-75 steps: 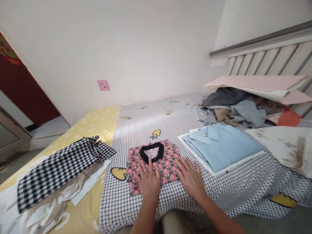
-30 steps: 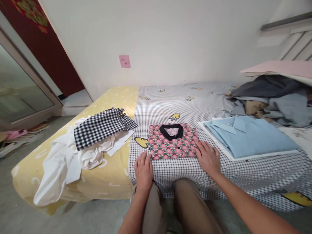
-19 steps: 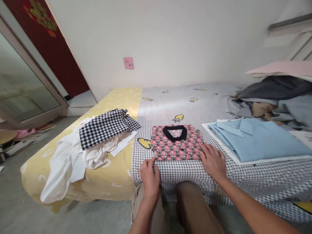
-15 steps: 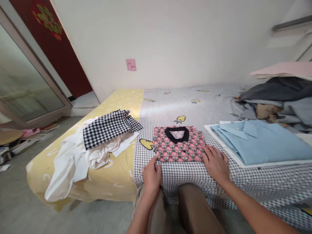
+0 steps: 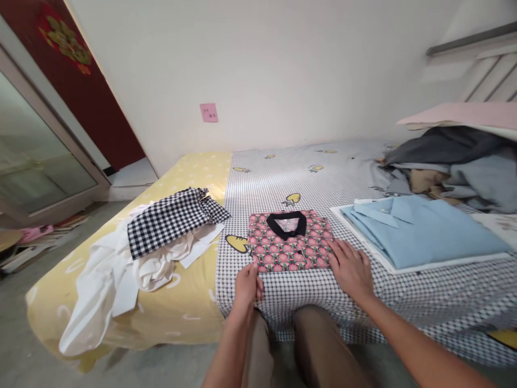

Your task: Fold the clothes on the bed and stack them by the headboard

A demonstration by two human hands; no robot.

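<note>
A folded shirt (image 5: 278, 253) with a pink floral pattern and a black collar lies flat on the checked bedsheet in front of me. My left hand (image 5: 246, 285) is at its near left corner, fingers curled and closed, gripping the cloth's edge. On the opposite side, my right hand (image 5: 350, 269) rests open, its outstretched fingertips against the shirt's right edge and the palm over the sheet. Right of that hand is a folded light blue shirt (image 5: 424, 231) on a white layer.
A black-and-white gingham garment (image 5: 169, 221) lies over crumpled white clothes (image 5: 97, 291) on the yellow part of the bed. Dark and grey clothes (image 5: 464, 151) are heaped at the right, under a pink flat piece (image 5: 460, 114). A pink note (image 5: 209, 112) is on the wall.
The whole view has shifted slightly, so the bed and clothes appear a little further left. Both hands stay at the floral shirt's edges, and the shirt keeps its shape.
</note>
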